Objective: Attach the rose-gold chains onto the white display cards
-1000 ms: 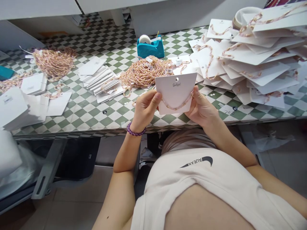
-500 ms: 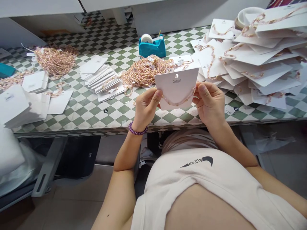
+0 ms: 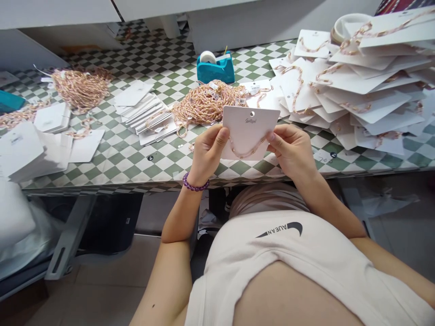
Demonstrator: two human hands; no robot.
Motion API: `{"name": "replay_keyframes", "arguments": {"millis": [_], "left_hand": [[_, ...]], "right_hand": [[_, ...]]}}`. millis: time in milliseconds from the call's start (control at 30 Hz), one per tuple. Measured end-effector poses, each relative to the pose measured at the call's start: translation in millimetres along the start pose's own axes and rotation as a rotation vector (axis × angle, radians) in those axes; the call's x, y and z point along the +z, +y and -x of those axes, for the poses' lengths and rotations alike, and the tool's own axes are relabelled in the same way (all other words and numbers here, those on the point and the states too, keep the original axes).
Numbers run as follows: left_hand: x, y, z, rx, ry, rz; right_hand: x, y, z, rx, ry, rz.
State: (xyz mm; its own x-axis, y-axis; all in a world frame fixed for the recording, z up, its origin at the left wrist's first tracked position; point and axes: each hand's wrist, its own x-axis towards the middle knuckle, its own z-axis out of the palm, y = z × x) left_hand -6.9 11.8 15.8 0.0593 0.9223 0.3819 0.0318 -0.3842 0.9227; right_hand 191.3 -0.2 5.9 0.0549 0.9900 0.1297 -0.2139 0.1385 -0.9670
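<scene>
A white jewelry card [image 3: 249, 122] with a punched hole and small print at its top is held upright above the table edge. Across its front hangs a pink and gold beaded necklace [image 3: 243, 155] in a U-shaped curve. My left hand [image 3: 211, 147], with a purple bead bracelet [image 3: 195, 182] at its wrist, pinches the card's left edge by one end of the strand. My right hand [image 3: 292, 147] is closed at the card's right edge, thumb and fingers on the necklace's other end. Behind the card lies a heap of pink and gold beaded strands [image 3: 207, 102].
A teal tape dispenser [image 3: 216, 69] stands behind the heap. At right rises a tall pile of carded necklaces [image 3: 367, 90]. Blank-looking cards [image 3: 136, 97] lie fanned left of centre. Farther left are another bead bundle [image 3: 81, 88] and more white cards [image 3: 20, 147].
My right hand has moved left and slightly down, drawing the necklace's right end inward along the card. The card has turned more level and the strand's curve looks narrower.
</scene>
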Motion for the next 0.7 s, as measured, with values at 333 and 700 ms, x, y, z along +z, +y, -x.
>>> {"name": "replay_keyframes", "arguments": {"millis": [333, 700], "left_hand": [[10.2, 7, 9, 0.073, 0.042, -0.048], [27.4, 15, 20, -0.405, -0.058, 0.682]], "right_hand": [[4, -62, 8, -0.296, -0.183, 0.671], [1, -100, -15, -0.574, -0.321, 0.943]]}}
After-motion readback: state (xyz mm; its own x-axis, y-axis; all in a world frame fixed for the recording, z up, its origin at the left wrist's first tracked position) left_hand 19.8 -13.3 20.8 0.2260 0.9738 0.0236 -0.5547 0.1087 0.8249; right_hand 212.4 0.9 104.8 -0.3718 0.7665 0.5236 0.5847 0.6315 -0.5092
